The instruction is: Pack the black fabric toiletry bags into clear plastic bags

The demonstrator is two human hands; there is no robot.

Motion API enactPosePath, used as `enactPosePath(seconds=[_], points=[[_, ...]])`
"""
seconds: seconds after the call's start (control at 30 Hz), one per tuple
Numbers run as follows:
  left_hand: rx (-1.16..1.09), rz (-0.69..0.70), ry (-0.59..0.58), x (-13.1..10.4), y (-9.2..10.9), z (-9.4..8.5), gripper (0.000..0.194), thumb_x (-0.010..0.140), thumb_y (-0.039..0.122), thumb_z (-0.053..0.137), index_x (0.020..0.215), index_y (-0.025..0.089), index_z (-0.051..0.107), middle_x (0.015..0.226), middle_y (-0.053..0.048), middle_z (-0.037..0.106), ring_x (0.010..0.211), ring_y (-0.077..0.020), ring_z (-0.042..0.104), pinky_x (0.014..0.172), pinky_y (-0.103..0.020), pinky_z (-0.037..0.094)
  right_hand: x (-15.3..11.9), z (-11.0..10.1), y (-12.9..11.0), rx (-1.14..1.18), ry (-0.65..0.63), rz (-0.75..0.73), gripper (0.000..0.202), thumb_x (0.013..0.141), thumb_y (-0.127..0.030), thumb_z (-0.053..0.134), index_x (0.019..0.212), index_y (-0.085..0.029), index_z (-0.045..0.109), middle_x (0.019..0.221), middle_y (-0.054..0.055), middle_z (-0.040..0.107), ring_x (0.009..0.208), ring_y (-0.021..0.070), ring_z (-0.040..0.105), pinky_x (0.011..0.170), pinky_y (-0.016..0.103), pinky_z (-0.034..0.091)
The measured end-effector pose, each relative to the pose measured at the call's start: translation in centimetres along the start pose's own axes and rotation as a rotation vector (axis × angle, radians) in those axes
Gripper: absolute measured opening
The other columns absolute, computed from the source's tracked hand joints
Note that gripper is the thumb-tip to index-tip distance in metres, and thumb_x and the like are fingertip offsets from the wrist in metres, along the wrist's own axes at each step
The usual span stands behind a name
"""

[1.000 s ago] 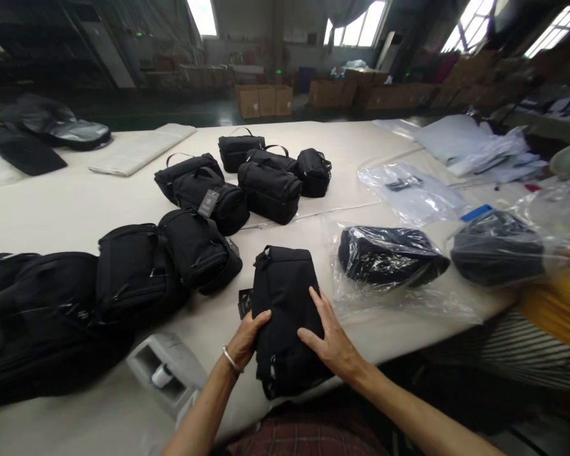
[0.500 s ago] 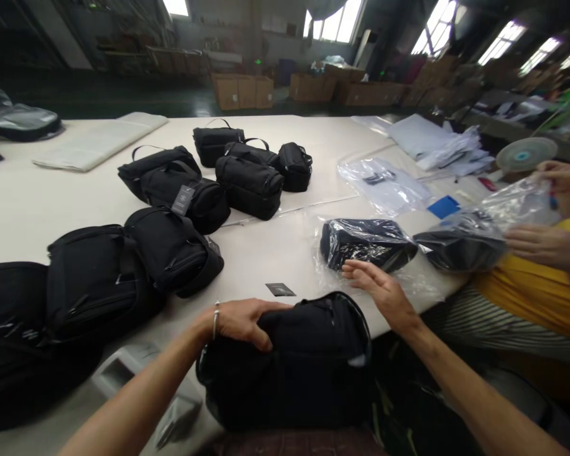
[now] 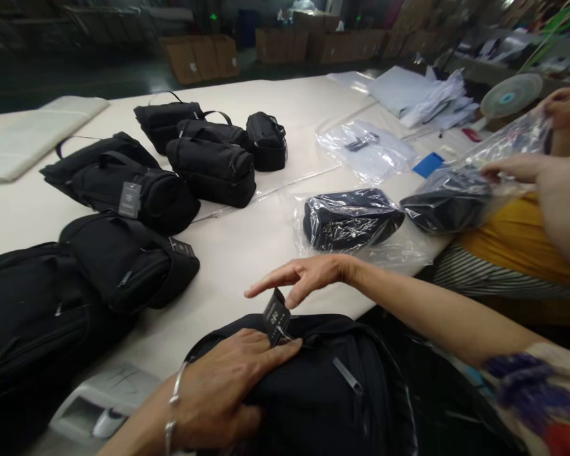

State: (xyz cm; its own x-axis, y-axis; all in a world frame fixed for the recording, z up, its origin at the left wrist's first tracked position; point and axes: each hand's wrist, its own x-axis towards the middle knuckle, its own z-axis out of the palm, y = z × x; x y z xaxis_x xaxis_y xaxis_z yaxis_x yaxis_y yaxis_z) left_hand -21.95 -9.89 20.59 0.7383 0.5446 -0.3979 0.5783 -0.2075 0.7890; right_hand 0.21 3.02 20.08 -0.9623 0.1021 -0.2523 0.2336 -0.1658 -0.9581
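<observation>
A black bag point(image 3: 313, 386) with a zipper lies close in front of me, its lower part cut off by the frame. My left hand point(image 3: 218, 386) grips its top, index finger stretched along the fabric and thumb on the near side. Some of its other fingertips are hidden. Beside that index finger a dark hang tag point(image 3: 276, 316) stands tilted up on a thin string attached to the bag. Just over the tag hovers my right hand point(image 3: 313, 275), open, thumb and fingers apart. Whether its thumb touches the tag I cannot tell.
Several black bags point(image 3: 209, 164) stand on the pale table point(image 3: 228, 253). A bag in clear plastic point(image 3: 354, 218) lies beyond my right arm. At right, a co-worker's hands point(image 3: 517, 168) handle another wrapped bag point(image 3: 449, 199). A grey-white device point(image 3: 99, 405) sits at lower left.
My right hand has moved left, from near the wrapped bag to above the hang tag. The tag now stands up beside my left hand. The view has shifted down and right.
</observation>
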Motion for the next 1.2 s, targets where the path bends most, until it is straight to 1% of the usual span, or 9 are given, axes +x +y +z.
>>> enactPosePath(seconds=[0.13,0.33,0.57,0.67,0.77,0.87,0.97,1.07,1.2], points=[[0.060,-0.011,-0.058,0.4,0.5,-0.3,0.089,0.063,0.012,0.056,0.146,0.038,0.036,0.128,-0.003,0.062,0.116,-0.0304,0.057,0.106,-0.045,0.040,2.8,-0.6,-0.3,0.097,-0.137,0.023,0.050,0.090,-0.024,0.062,0.138,-0.017,0.053,0.140,0.008,0.056,0.134,0.0199,0.046,0.106,0.024,0.039],[0.121,-0.023,-0.091,0.0,0.5,-0.5,0.089,0.059,0.011,0.052,0.143,0.033,0.039,0.143,-0.002,0.053,0.130,-0.0266,0.049,0.113,-0.046,0.036,4.4,-1.0,3.9,0.012,-0.372,0.221,0.073,0.070,-0.025,0.084,0.136,-0.020,0.055,0.129,0.007,0.063,0.127,0.0221,0.052,0.095,0.022,0.045],[0.091,0.001,-0.087,0.0,0.3,-0.8,0.085,0.057,0.009,0.050,0.139,0.030,0.047,0.140,0.000,0.057,0.131,-0.0259,0.048,0.114,-0.041,0.036,3.5,-1.8,5.3,-0.023,-0.385,0.327,0.053,0.057,-0.033,0.090,0.104,-0.016,0.069,0.089,-0.001,0.070,0.091,0.0159,0.064,0.079,0.021,0.049],[0.029,-0.078,-0.110,-0.2,-0.1,-1.2,0.088,0.059,0.011,0.054,0.143,0.034,0.041,0.145,0.003,0.052,0.133,-0.0249,0.047,0.115,-0.039,0.034,2.8,-3.0,5.1,0.020,-0.201,0.353,0.037,0.059,-0.032,0.087,0.084,-0.014,0.066,0.073,-0.003,0.066,0.067,0.0120,0.060,0.061,0.021,0.046],[-0.030,-0.216,-0.093,-0.7,-1.2,-1.9,0.088,0.062,0.016,0.061,0.144,0.039,0.039,0.146,0.005,0.051,0.132,-0.0273,0.047,0.114,-0.040,0.036,1.4,-3.6,6.6,-0.027,0.254,0.206,0.023,0.064,-0.024,0.082,0.077,-0.014,0.066,0.069,-0.005,0.064,0.065,0.0085,0.055,0.062,0.019,0.043],[-0.155,-0.272,-0.105,-0.3,-3.4,-2.8,0.086,0.064,0.020,0.066,0.143,0.040,0.040,0.138,0.007,0.058,0.125,-0.0281,0.054,0.106,-0.036,0.044,0.6,-2.2,10.6,0.175,0.610,0.110,0.022,0.061,-0.021,0.083,0.077,-0.014,0.069,0.073,-0.004,0.067,0.072,0.0089,0.056,0.070,0.018,0.042],[-0.405,-0.280,-0.135,1.5,-6.6,-3.8,0.084,0.065,0.026,0.071,0.143,0.032,0.042,0.131,0.004,0.064,0.118,-0.0268,0.059,0.100,-0.033,0.049,0.8,0.5,15.1,0.490,0.712,0.151,0.032,0.066,-0.040,0.080,0.084,-0.016,0.069,0.074,-0.002,0.068,0.068,0.0122,0.059,0.071,0.023,0.046],[-0.553,-0.276,-0.131,4.5,-9.9,-5.1,0.078,0.069,0.034,0.070,0.142,0.023,0.043,0.133,-0.002,0.063,0.119,-0.0268,0.059,0.102,-0.034,0.048,0.9,2.6,18.0,0.620,0.714,0.173,0.054,0.079,-0.068,0.054,0.088,-0.016,0.068,0.080,0.006,0.071,0.078,0.0204,0.066,0.083,0.035,0.052],[-0.194,-0.312,-0.039,8.4,-12.8,-7.4,0.064,0.077,0.039,0.058,0.138,0.021,0.048,0.131,-0.006,0.064,0.118,-0.0249,0.061,0.102,-0.034,0.048,0.1,4.1,19.4,0.907,0.777,0.024,0.073,0.082,-0.079,0.039,0.103,-0.016,0.068,0.103,0.012,0.072,0.105,0.0264,0.065,0.102,0.041,0.045]])
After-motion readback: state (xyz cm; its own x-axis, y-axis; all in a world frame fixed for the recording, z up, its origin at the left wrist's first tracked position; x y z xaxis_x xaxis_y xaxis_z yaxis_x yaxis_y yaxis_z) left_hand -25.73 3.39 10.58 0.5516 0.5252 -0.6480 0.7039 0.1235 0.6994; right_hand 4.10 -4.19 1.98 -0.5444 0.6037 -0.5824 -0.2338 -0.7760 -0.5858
